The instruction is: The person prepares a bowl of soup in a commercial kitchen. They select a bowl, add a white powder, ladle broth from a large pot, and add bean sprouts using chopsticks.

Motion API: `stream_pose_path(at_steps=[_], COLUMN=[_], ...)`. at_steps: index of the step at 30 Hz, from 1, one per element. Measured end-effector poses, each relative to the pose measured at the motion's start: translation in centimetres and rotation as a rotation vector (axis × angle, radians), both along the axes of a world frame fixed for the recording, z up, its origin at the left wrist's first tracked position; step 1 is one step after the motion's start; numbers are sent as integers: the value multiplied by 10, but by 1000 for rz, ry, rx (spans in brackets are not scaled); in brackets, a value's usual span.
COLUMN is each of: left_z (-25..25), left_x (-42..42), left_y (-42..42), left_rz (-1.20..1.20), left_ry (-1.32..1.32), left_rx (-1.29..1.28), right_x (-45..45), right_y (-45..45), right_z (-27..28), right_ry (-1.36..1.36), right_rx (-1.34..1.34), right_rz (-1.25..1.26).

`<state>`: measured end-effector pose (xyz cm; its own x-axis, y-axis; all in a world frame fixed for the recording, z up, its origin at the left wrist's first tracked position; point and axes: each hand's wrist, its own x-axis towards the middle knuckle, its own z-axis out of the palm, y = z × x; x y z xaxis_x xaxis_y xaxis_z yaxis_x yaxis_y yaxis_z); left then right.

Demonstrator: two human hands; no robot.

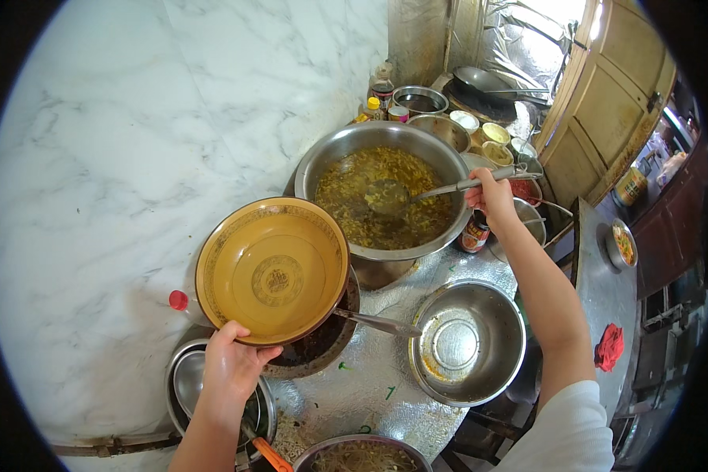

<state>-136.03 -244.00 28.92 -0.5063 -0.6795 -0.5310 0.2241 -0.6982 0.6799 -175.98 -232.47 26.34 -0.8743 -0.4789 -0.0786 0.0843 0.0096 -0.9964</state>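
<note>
My left hand [236, 357] grips the near rim of a large yellow-brown bowl [324, 268], tilted so that its bare inside and patterned centre face me. My right hand [491, 197] is closed around the grey handle of a metal ladle [442, 190]. The ladle's head lies in the yellow-green soup [354, 194], just under the surface. This soup fills much of a wide stainless steel basin [383, 133] against the wall. Below the yellow bowl, partly hidden by it, sits a pan of dark sauce [324, 348] with a metal handle sticking out.
An empty steel bowl [478, 330] stands on the foil-covered counter [383, 354]. A pot of noodle-like strands [366, 457] is at the near edge. Beside the basin are a labelled jar [475, 233], several seasoning bowls [495, 133] and a wok [481, 78]. A red cloth [610, 348] lies at right.
</note>
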Motion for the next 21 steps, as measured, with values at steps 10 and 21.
stream_pose_path(at_steps=[10, 21], left_z=[-6, -19], left_x=[-28, -72], left_y=[-18, -23], left_rz=[-48, -97], left_ry=[14, 15], left_rx=[-52, -132], right_x=[-4, 0], right_y=[-2, 4], right_z=[54, 123], right_ry=[34, 114], right_rx=[-10, -15], right_rz=[56, 108])
